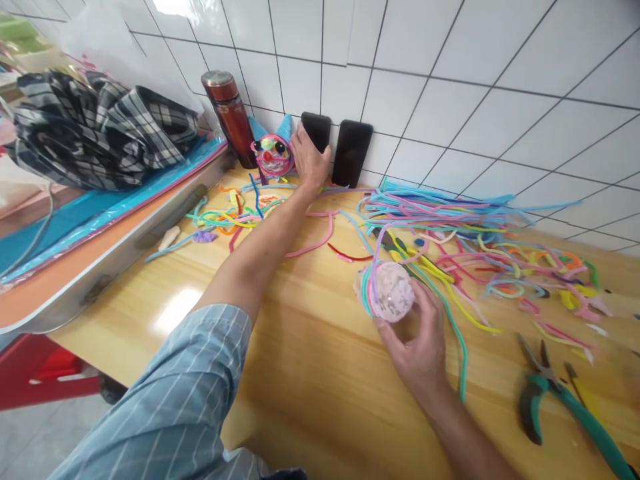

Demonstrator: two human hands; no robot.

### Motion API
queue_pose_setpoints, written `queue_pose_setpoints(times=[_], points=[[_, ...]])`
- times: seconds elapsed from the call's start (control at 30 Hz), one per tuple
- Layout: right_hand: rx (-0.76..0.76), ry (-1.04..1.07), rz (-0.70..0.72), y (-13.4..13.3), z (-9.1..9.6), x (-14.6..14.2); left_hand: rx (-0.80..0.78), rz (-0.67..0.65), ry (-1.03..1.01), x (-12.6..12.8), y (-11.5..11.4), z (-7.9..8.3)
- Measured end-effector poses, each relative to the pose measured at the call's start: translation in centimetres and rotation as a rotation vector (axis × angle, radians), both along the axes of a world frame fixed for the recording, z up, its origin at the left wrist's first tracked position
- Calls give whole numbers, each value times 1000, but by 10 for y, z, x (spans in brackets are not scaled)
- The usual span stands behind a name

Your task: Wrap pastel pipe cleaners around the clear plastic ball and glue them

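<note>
My right hand (420,333) is closed around the near side of a round, pale, glittery ball (395,292), just over the table. Teal, pink and lilac pipe cleaners (371,290) wrap its left side, and their loose ends trail away. My left hand (311,159) reaches to the wall, its fingers and thumb at either side of a dark smartphone (317,130) that leans there. Just left of that hand stands a pipe-cleaner animal head (273,155) with blue ears, black eyes and a red nose. A second smartphone (353,153) leans to the right.
Pipe cleaners (440,207) lie bundled along the wall, with cut pieces (550,267) to their right and more scraps (227,217) at left. Green-handled pliers (547,380) rest at front right. A red-brown flask (230,120) and plaid cloth (110,127) stand at back left.
</note>
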State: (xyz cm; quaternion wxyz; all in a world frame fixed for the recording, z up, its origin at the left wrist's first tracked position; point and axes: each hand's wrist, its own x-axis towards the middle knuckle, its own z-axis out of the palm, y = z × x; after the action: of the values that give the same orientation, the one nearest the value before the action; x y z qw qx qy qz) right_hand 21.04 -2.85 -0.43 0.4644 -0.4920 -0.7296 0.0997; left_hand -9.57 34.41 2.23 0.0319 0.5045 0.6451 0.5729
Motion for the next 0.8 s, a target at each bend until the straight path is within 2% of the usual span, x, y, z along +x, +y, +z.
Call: queue_pose_setpoints(times=[0.3, 0.53, 0.67, 0.8], points=[[-29, 15, -14, -1, -3, 3, -6, -17, -78, 2, 3, -5], [-83, 24, -28, -2, -5, 8, -59, -88, -104, -1, -4, -18], [-67, -12, -32, -2, -5, 10, -104, -69, -110, 2, -7, -21], [-51, -4, -35, 0, -6, 9, -149, -13, -119, 6, -8, -17]])
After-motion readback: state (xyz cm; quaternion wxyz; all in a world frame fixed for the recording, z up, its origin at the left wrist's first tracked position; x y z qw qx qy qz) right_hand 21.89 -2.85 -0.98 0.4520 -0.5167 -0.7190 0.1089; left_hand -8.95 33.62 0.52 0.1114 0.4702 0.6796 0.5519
